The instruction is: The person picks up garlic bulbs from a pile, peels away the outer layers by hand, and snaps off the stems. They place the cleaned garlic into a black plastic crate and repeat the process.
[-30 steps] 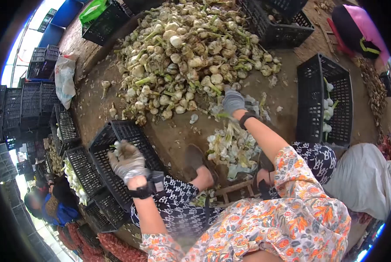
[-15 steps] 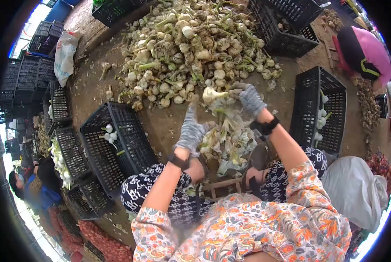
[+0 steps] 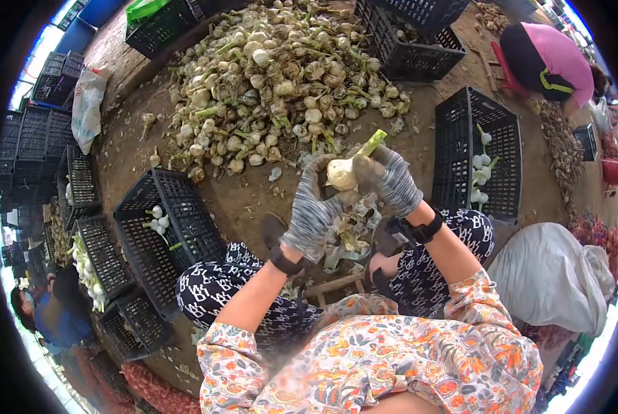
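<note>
Left of the garlic bulb (image 3: pixel 341 174), a black crate (image 3: pixel 163 228) holds a few cleaned bulbs. The left hand (image 3: pixel 312 207) and right hand (image 3: pixel 390 181), both gloved, each keep a closed grip on the garlic bulb, held in front of the garlic pile (image 3: pixel 274 76). Right of the bulb stands a second crate (image 3: pixel 478 162).

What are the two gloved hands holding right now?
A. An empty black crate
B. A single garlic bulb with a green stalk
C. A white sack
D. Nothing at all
B: the left hand and right hand both close around one garlic bulb, its green stalk pointing up and away, above the heap of peelings.
</note>
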The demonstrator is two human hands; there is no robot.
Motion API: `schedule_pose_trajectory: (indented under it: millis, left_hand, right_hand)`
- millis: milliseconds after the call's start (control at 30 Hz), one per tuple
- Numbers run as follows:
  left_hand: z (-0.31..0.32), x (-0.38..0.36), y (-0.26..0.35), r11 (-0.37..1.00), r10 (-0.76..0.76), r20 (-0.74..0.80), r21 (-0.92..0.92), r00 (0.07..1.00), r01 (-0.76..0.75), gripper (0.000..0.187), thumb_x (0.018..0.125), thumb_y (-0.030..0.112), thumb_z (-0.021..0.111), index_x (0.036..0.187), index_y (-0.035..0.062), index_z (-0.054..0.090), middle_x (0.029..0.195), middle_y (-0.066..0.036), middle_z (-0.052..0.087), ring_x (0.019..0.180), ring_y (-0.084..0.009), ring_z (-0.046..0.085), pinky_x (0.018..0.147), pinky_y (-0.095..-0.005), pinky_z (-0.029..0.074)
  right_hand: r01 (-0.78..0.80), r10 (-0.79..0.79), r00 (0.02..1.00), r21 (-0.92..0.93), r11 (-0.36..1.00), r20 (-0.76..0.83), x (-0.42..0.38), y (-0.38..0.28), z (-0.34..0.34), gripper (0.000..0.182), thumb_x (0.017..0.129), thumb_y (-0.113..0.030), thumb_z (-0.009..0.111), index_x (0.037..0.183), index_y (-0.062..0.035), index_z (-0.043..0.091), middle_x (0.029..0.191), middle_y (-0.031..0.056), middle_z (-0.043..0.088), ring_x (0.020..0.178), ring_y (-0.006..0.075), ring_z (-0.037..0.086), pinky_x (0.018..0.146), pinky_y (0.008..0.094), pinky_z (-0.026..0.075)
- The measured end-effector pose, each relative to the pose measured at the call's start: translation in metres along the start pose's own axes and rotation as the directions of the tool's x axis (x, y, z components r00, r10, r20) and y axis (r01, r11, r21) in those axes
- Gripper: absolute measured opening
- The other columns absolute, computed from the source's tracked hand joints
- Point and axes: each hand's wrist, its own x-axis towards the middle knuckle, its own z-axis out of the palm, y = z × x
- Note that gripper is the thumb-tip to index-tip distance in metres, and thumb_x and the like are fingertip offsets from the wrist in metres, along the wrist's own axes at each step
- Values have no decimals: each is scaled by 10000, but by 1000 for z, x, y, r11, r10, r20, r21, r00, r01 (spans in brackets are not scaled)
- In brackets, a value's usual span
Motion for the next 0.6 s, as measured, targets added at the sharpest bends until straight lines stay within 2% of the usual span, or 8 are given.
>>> schedule_pose_trajectory:
  millis: [67, 267, 300, 367, 467, 500, 533, 600]
  left_hand:
    - [1, 0, 4, 998, -10, -21, 57, 1000, 12, 630, 675, 60, 746, 1194, 27, 390, 1129, -74, 486, 1028, -158, 490, 883, -283, 439]
    - [-3, 1, 14, 963, -165, 58, -206, 985, 174, 503, 788, 233, 663, 1175, 9, 434, 957, -55, 567, 772, -121, 578, 657, -222, 497]
    - [1, 2, 19, 960, -207, 14, -188, 978, 206, 475, 820, 312, 618, 1165, 24, 464, 865, -43, 587, 637, -91, 569, 536, -197, 470]
    - [-4, 4, 11, 962, -217, -21, -172, 976, 210, 456, 827, 351, 599, 1132, 30, 489, 800, -36, 584, 582, -81, 548, 478, -195, 444]
    - [-5, 10, 0, 911, -277, -57, -334, 959, 243, 430, 834, 413, 566, 1047, 41, 534, 732, -28, 572, 524, -80, 517, 420, -199, 411]
    - [-5, 13, -2, 874, -307, -63, -413, 949, 256, 428, 836, 434, 555, 1013, 45, 550, 714, -26, 566, 508, -81, 507, 406, -202, 401]
    - [-15, 16, -2, 801, -424, 128, -409, 896, 437, 432, 836, 459, 537, 975, 51, 559, 686, -21, 557, 486, -83, 495, 388, -203, 388]
    - [-42, 20, 4, 593, -587, 480, -293, 652, 750, 458, 838, 509, 502, 898, 61, 578, 629, -11, 539, 443, -88, 472, 354, -204, 362]
  right_hand:
    - [9, -8, 1000, -28, 1000, 29, 2, 1, -5, 331, 828, -232, 613, 1024, 30, 558, 895, 49, 605, 784, 80, 558, 674, 235, 480]
    - [89, -84, 995, -87, 992, 61, 2, -4, -12, 301, 826, -160, 603, 1036, 49, 549, 865, 63, 611, 733, 76, 567, 619, 223, 496]
    - [81, -81, 995, -1, 997, 65, 2, -4, -12, 287, 820, -146, 604, 1030, 44, 558, 858, 59, 613, 731, 75, 566, 617, 224, 493]
    - [59, -72, 995, 168, 984, 74, 0, -3, -12, 261, 809, -118, 608, 1017, 36, 575, 846, 51, 616, 725, 73, 564, 612, 225, 488]
    - [-64, 59, 994, 54, 997, 92, 0, -4, -10, 205, 788, -77, 608, 975, 6, 611, 799, 25, 620, 703, 84, 578, 592, 238, 480]
    - [17, -3, 995, -137, 990, 96, -1, 0, -14, 188, 768, -61, 617, 952, -28, 637, 765, 27, 635, 688, 101, 589, 597, 252, 470]
    - [143, -113, 987, -291, 946, 115, 0, 6, -17, 201, 761, -59, 624, 960, -35, 637, 766, 37, 639, 685, 106, 591, 604, 253, 469]
    - [367, -307, 930, -555, 746, 202, -1, 15, -19, 229, 747, -56, 638, 976, -49, 636, 767, 56, 648, 680, 116, 593, 618, 255, 467]
